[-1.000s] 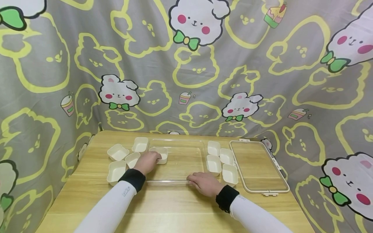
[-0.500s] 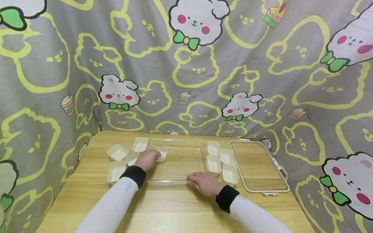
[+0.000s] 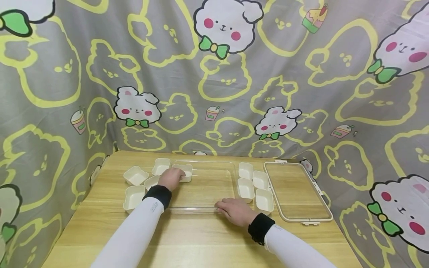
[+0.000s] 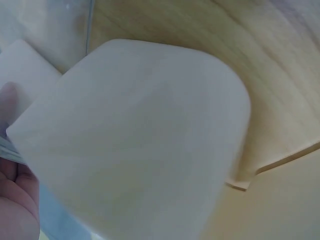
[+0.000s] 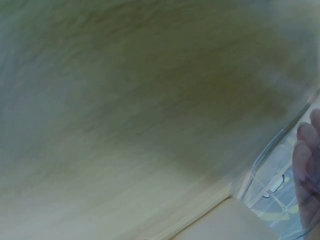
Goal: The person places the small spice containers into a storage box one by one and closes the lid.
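A clear rectangular box (image 3: pixel 192 210) lies in the middle of the wooden table. In its far left corner sits a small cream cup (image 3: pixel 188 176), its near edge pinched by my left hand (image 3: pixel 171 178). Part of that cup is hidden behind the fingers. My right hand (image 3: pixel 235 211) holds the box's near rim toward the right corner. Through the clear wall, the right wrist view shows some fingers (image 5: pixel 304 155). A large, blurred cream cup (image 4: pixel 145 135) fills much of the left wrist view, with the thumb (image 4: pixel 8 102) at the left edge.
Left of the box stand several more cream cups (image 3: pixel 134 197), and several others (image 3: pixel 264 201) are grouped close to its right side. A clear lid with a cream frame (image 3: pixel 303 219) lies farther right. Behind the table (image 3: pixel 187 242) hangs a patterned curtain (image 3: pixel 228 123).
My left hand has shifted the cup away from me, toward the far left corner of the box. The right hand has stayed at the near rim.
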Demonstrator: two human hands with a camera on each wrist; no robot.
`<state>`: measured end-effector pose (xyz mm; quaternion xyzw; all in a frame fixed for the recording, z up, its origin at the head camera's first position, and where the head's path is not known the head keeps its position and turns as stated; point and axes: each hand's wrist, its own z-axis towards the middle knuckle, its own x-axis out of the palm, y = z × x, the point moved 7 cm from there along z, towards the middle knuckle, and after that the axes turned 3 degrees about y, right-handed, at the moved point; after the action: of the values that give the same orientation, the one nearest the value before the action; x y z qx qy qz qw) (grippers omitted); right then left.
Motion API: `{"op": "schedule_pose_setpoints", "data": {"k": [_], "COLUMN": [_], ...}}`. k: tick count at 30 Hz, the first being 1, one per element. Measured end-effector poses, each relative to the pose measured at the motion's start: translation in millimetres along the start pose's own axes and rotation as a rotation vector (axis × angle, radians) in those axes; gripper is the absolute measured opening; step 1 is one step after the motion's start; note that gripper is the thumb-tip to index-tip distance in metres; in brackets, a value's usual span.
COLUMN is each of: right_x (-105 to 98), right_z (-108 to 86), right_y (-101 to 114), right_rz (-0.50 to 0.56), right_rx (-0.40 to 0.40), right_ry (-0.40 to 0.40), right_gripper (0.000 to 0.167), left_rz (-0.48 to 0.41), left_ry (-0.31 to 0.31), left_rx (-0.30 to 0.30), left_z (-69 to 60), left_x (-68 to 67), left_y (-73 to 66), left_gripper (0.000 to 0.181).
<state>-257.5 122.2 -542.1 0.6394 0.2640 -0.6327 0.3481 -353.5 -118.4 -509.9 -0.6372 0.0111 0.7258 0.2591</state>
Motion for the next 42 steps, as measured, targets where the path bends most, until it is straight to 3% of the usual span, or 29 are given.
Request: {"op": "schedule_pose_setpoints", "data": {"k": [15,25,34,42], "right_x": [-0.3,0.0,1.0,-0.2], "right_z": [0.3,-0.2,0.2,-0.3], "right_y": [1.4,-0.8,-1.3,-1.1], "right_rz": [0.013,0.02,0.02,0.02], "right_rx": [-0.008,-0.006,0.002,0.006], "right_ry": [-0.003,-0.001,0.012,0.014], "right_gripper": [0.018,0.019,0.019,0.018], "left_rz": [-0.023,-0.04,-0.057,-0.063], "left_ry": [-0.003,-0.01,0.03,0.05], "left_rx": [-0.065,-0.049,-0.104,-0.106], "left_z": [8.5,9.8,10.1,9.9], "left_x": [3.7,-1.2,-0.9,0.1], "left_y": [7.7,3.9,1.9,-1.0], "left_gripper": [0.018,0.017,0.017,0.02]}}
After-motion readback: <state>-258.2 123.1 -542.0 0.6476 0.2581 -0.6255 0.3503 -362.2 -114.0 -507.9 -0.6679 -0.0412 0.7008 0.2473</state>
